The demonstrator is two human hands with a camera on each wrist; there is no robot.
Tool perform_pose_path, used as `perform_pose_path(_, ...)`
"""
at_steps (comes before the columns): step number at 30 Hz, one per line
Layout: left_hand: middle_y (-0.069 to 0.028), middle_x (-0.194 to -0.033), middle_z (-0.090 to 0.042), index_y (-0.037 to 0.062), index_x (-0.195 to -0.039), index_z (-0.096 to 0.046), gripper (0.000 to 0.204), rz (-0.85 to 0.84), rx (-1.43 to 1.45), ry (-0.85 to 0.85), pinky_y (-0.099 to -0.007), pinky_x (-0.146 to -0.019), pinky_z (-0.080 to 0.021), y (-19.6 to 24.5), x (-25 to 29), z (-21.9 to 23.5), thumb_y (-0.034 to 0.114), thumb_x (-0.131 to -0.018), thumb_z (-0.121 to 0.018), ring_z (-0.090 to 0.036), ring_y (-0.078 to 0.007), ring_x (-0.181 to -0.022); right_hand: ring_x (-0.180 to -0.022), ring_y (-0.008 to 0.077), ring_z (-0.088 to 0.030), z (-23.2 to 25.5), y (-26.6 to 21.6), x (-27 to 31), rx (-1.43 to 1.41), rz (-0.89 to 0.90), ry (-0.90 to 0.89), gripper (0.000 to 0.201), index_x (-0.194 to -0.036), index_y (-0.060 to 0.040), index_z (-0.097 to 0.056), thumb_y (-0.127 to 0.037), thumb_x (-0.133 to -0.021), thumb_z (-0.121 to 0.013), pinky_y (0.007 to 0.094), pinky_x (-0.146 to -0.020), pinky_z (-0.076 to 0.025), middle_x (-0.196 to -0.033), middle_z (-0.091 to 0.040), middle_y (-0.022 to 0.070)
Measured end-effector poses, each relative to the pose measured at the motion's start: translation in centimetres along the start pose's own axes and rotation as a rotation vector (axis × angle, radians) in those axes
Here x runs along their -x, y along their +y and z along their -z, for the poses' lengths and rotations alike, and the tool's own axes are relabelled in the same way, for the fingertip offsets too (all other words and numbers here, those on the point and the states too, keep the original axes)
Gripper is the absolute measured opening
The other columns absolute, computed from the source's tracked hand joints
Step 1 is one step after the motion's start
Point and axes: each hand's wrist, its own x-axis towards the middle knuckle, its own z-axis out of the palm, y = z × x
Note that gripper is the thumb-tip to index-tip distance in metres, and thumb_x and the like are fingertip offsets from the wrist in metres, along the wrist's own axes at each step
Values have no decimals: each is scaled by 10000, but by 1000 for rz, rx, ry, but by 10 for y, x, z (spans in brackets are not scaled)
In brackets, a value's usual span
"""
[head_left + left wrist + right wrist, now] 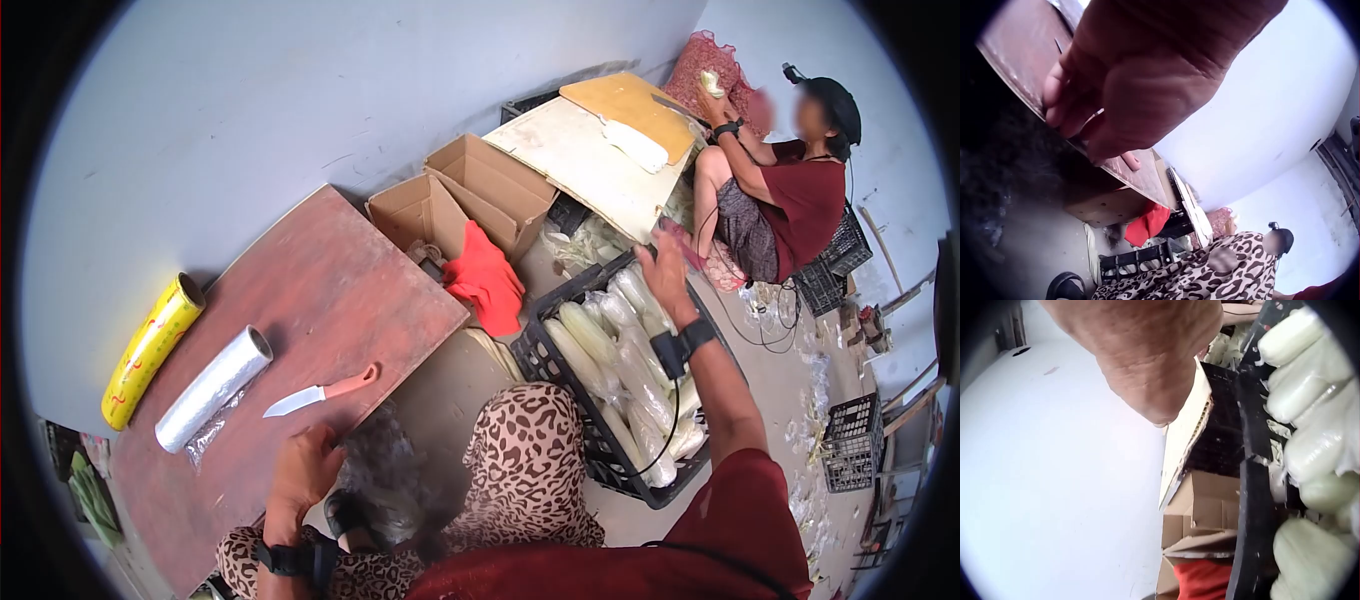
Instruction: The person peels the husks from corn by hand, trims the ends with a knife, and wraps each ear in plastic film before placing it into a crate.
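Observation:
My left hand (305,465) is at the near edge of the reddish board table (330,270), its fingers loosely bent and holding nothing. In the left wrist view its fingertips (1054,115) overlap that edge. On the table beside it lie a knife (295,401) with an orange-pink handle, a roll of clear film (215,385) and a yellow patterned tube (150,350). My right hand (665,272) is over the far end of a black crate (532,345), fingers extended. Long pale-green vegetables (625,340), many wrapped in clear film, fill the crate.
Cardboard boxes (490,195) and a red cloth (487,285) stand between table and crate. Farther back, a pale board (540,145) carries a cutting board (625,105). Another person (800,200) sits at right, holding a pale vegetable. A black crate (852,440) stands at far right.

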Motion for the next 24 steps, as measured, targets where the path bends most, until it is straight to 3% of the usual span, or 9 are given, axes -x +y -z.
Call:
perform_pose_path(3,-178,-748,-643,24,-832,-611,205,59,-31,10,-425,-631,-490,0,-12,-5,123,-725,-756,-637,-377,-719,-1244,388,-468,-22,36,-66,83,-58,31,602,-1342,-32,-461,-357,-868,-644,531,-1011,-366,-1306,-524,222)
perform_pose_path(5,-163,-706,-631,34,-807,-601,206,78,-47,25,-426,-615,-486,-2,-16,-9,119,-715,-764,-631,-374,-686,-1295,391,-430,-18,31,-97,119,-153,-4,657,-1392,-32,-422,-366,-867,-637,513,-1045,-357,-1383,-465,223)
perform_pose_path(7,-151,-667,-617,41,-785,-588,213,88,-78,41,-424,-596,-482,-7,-20,-14,107,-702,-773,-624,-369,-652,-1320,392,-402,-25,38,-126,191,-122,9,676,-1409,-45,-396,-367,-867,-641,528,-1039,-359,-1440,-408,208)
perform_pose_path(10,-139,-634,-588,29,-753,-562,234,100,-22,16,-361,-555,-462,-10,-24,-13,59,-678,-781,-581,-297,-573,-1337,386,-382,-35,42,-164,235,-120,20,722,-1440,-75,-351,-364,-856,-661,566,-1024,-355,-1471,-374,178)
perform_pose_path(17,-116,-602,-571,36,-710,-535,250,199,43,-23,-347,-521,-449,-2,-32,-8,39,-672,-783,-579,-274,-539,-1392,350,-334,-68,83,-246,398,-69,40,819,-1479,-44,-300,-401,-839,-667,457,-1116,-319,-1518,-325,192)
perform_pose_path(19,-115,-599,-568,36,-708,-533,251,239,67,-36,-347,-519,-448,0,-34,-7,34,-674,-782,-573,-273,-532,-1385,377,-330,-73,91,-256,389,-56,39,854,-1450,52,-308,-406,-830,-677,399,-1141,-287,-1464,-366,277)
perform_pose_path(22,-115,-593,-564,36,-706,-532,251,262,75,-39,-349,-514,-445,0,-37,-8,29,-677,-781,-567,-272,-525,-1398,371,-320,-85,114,-273,418,-76,6,934,-1445,113,-263,-422,-812,-695,362,-1141,-286,-1466,-355,303)
perform_pose_path(24,-115,-592,-564,38,-703,-529,252,260,51,-44,-351,-511,-443,1,-38,-8,29,-679,-780,-568,-276,-526,-1396,357,-332,-95,142,-288,349,-115,-41,957,-1463,80,-247,-444,-799,-693,362,-1139,-290,-1474,-352,291)
